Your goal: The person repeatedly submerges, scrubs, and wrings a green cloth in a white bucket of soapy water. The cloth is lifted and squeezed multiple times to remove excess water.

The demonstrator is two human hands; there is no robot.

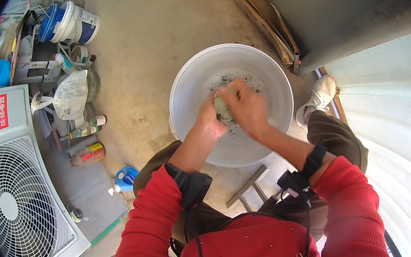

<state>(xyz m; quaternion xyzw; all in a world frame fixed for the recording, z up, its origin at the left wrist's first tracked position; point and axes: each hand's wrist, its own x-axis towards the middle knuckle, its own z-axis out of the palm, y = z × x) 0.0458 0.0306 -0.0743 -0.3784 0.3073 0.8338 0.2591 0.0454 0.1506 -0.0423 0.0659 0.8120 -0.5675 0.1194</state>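
Observation:
Between my two hands is a bunched grey-green cloth (223, 109), held over a large white basin (184, 85). My left hand (209, 115) cups the cloth from the left and below. From the right, my right hand (247, 104) presses on it with curled fingers, slightly blurred. Below them, shallow water with dark bubbles (250, 80) covers part of the basin's bottom. The cloth hides much of both palms.
A blue bottle (126, 178) with a white nozzle stands left of my knee. Further left are an air-conditioner outdoor unit (11, 203), glass bottles (85, 131) and paint buckets (75, 24). Flattened cardboard (265, 21) leans behind the basin. A metal stool frame (251, 185) is near my legs.

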